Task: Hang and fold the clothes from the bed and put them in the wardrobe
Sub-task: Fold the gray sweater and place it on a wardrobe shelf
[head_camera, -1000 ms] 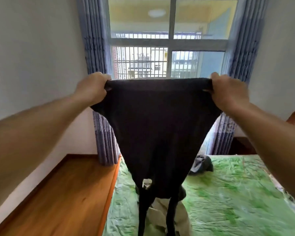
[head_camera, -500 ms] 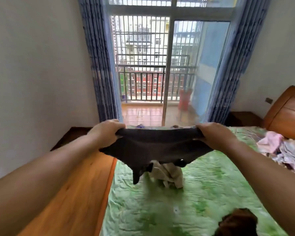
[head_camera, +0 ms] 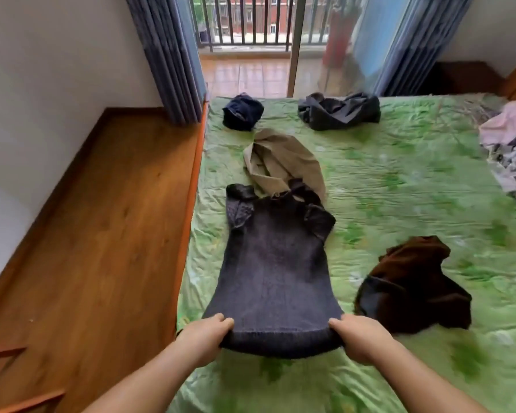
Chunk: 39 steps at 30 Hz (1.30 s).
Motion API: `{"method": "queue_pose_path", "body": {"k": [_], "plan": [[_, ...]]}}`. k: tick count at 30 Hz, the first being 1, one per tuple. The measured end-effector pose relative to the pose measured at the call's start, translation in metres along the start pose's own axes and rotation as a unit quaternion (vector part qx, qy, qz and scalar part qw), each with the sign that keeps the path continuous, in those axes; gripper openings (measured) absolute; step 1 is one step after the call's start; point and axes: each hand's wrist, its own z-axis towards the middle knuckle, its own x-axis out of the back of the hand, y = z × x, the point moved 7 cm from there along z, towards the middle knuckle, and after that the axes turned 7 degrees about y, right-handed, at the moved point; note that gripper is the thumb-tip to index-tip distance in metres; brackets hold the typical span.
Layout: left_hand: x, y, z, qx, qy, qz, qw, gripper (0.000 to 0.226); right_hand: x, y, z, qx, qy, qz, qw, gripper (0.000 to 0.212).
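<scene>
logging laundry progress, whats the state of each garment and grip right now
dark sweater: laid out flat on the bed, hem lifted
left grip: pinching the hem's left corner
right grip: pinching the hem's right corner
khaki garment: crumpled, partly under the sweater's collar end
navy garment: bunched up
grey garment: crumpled
brown garment: crumpled, beside the sweater
pink pile: heaped at the bed's edge

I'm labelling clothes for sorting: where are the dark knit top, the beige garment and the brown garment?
dark knit top (head_camera: pixel 276 263), head view, middle of its body.
beige garment (head_camera: pixel 283 160), head view, its crumpled centre.
brown garment (head_camera: pixel 414 283), head view, its middle.
</scene>
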Motion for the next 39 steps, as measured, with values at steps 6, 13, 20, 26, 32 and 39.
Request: {"method": "queue_pose_path", "body": {"k": [6,13,20,26,32,39], "plan": [[-0.115,0.006,0.007,0.000,-0.108,0.029,0.994,0.042,-0.116,-0.019,0.008,0.028,-0.114,-0.012,0.993,0.031],[-0.223,0.000,0.012,-0.023,-0.190,0.076,0.979,0.040,-0.230,-0.048,0.024,0.052,-0.197,-0.029,0.979,0.036],[-0.294,0.002,0.005,-0.045,-0.290,0.081,0.953,0.051,-0.303,-0.061,0.018,0.066,-0.263,-0.054,0.961,0.038],[-0.299,0.001,0.006,-0.022,-0.334,0.048,0.941,0.051,-0.301,-0.067,0.017,0.000,-0.359,0.023,0.933,0.044],[-0.206,-0.001,0.112,-0.035,-0.042,-0.006,0.998,0.027,-0.209,-0.049,0.121,-0.060,-0.057,0.142,0.986,0.021],[-0.163,-0.043,0.226,-0.001,-0.015,0.102,0.995,0.084,-0.169,-0.011,0.211,-0.064,0.033,0.042,0.997,0.085]]}}
